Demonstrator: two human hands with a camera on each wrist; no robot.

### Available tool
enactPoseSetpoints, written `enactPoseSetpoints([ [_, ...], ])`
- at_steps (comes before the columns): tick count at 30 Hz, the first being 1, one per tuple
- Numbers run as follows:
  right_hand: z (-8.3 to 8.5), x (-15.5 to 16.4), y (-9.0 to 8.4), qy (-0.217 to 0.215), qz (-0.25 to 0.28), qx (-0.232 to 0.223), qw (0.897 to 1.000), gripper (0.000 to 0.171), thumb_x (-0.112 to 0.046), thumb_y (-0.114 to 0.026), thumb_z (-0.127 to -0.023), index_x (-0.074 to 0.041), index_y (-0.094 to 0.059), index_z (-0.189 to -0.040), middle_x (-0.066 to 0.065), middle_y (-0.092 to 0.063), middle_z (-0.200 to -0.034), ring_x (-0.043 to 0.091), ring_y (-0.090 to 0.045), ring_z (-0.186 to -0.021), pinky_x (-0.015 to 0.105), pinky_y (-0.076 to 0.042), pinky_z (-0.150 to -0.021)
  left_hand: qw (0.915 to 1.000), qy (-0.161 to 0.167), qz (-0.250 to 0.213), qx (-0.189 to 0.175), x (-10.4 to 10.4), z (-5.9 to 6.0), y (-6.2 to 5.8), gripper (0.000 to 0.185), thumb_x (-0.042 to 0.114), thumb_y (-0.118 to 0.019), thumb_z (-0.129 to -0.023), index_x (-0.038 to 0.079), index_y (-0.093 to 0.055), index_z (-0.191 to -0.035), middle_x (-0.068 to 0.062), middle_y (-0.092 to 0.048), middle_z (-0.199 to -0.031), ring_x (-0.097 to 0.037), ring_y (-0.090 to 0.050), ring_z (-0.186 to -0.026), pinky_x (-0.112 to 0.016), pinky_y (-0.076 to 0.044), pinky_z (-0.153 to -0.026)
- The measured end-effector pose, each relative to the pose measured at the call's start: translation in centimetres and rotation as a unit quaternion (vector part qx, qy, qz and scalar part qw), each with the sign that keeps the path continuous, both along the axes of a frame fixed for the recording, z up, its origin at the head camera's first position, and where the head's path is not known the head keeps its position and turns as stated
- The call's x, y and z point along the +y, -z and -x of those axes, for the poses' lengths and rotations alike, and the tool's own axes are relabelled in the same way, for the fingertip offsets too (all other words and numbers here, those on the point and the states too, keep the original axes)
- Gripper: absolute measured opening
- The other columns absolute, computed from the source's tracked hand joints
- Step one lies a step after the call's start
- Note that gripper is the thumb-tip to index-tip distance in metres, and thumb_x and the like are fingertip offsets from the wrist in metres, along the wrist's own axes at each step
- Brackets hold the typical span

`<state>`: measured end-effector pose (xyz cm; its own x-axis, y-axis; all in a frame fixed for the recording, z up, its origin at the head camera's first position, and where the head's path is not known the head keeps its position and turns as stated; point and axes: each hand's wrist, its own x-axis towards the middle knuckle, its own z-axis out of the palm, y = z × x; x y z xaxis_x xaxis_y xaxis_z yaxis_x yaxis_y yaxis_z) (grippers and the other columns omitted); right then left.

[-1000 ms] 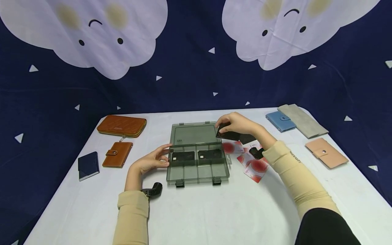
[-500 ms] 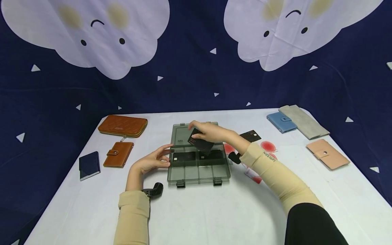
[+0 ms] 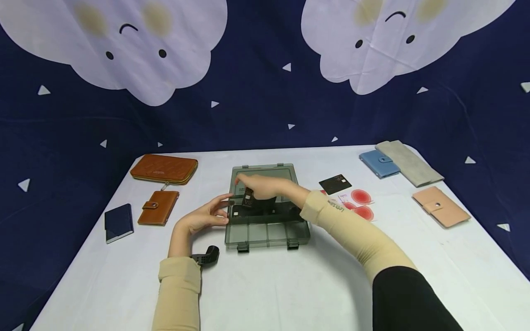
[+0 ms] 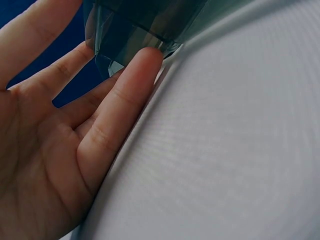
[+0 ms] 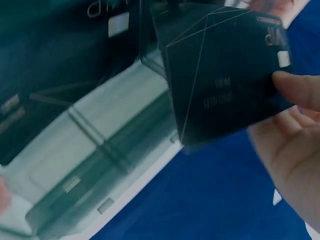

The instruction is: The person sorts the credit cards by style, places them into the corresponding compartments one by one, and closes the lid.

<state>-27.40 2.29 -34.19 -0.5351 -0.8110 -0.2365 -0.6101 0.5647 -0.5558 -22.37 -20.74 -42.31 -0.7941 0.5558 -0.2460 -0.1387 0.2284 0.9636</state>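
Note:
A grey translucent compartment box (image 3: 256, 236) lies on the white table with its lid folded back. My left hand (image 3: 204, 216) rests against the box's left side, thumb and fingers extended; in the left wrist view, the fingertips (image 4: 147, 60) meet its wall. My right hand (image 3: 265, 186) is over the box's left rear compartment, pinching a black VIP card (image 5: 225, 85) between thumb and fingers. The held card is tilted. Another black card (image 5: 60, 65) shows in the box in the right wrist view, partly hidden in the head view by my right hand.
Right of the box lie a black card (image 3: 335, 184) and several red-and-white cards (image 3: 361, 197). Brown wallets (image 3: 165, 169) and a navy card holder (image 3: 118, 223) are on the left. Blue (image 3: 379, 164), grey (image 3: 410, 163) and peach wallets (image 3: 441, 207) lie at right.
My right hand has carried the black card leftward from the card pile, across the lid, to the box's left rear compartment. My left hand has stayed at the box's side.

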Motion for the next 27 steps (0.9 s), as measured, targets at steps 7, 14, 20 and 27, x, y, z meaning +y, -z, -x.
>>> enactPoseSetpoints([
  [7,-0.2,-1.5,1.0,0.017,0.045,0.067,0.997,0.036,0.004,-0.062,-0.085,-0.009,-0.048,-0.116,0.012,-0.059,-0.110,0.023,-0.057,-0.100,0.032,-0.046,-0.081,0.9999,-0.003,-0.006,-0.008,0.1,0.2,0.0,0.084,0.004,-0.065,-0.083,0.015,-0.013,-0.149,-0.021,-0.014,-0.150,-0.016,-0.047,-0.100,-0.033,-0.044,-0.082],
  [14,-0.8,-2.2,1.7,0.030,0.004,0.139,0.990,0.025,-0.011,-0.069,-0.083,-0.011,-0.056,-0.105,0.006,-0.066,-0.100,0.018,-0.062,-0.091,0.028,-0.048,-0.077,1.0000,-0.002,-0.006,-0.007,0.0,0.1,-0.1,0.087,0.008,-0.069,-0.082,0.015,-0.014,-0.149,-0.020,-0.014,-0.150,-0.016,-0.048,-0.099,-0.032,-0.044,-0.083],
  [20,-1.4,-2.4,1.7,-0.005,-0.042,0.132,0.990,0.033,-0.004,-0.065,-0.085,-0.010,-0.061,-0.117,0.005,-0.063,-0.114,0.019,-0.057,-0.107,0.030,-0.045,-0.089,0.9999,-0.003,-0.009,-0.008,0.0,0.1,0.0,0.090,0.009,-0.071,-0.080,0.011,-0.012,-0.148,-0.021,-0.016,-0.150,-0.013,-0.051,-0.096,-0.029,-0.045,-0.083],
  [27,-1.5,-1.9,1.5,-0.052,-0.035,0.059,0.996,0.049,0.008,-0.058,-0.084,-0.012,-0.054,-0.129,0.005,-0.054,-0.131,0.020,-0.047,-0.122,0.032,-0.038,-0.099,0.9999,-0.011,-0.002,-0.013,-0.1,-0.1,0.0,0.088,0.009,-0.070,-0.081,0.012,-0.013,-0.148,-0.022,-0.034,-0.134,-0.014,-0.050,-0.096,-0.032,-0.044,-0.082],
])
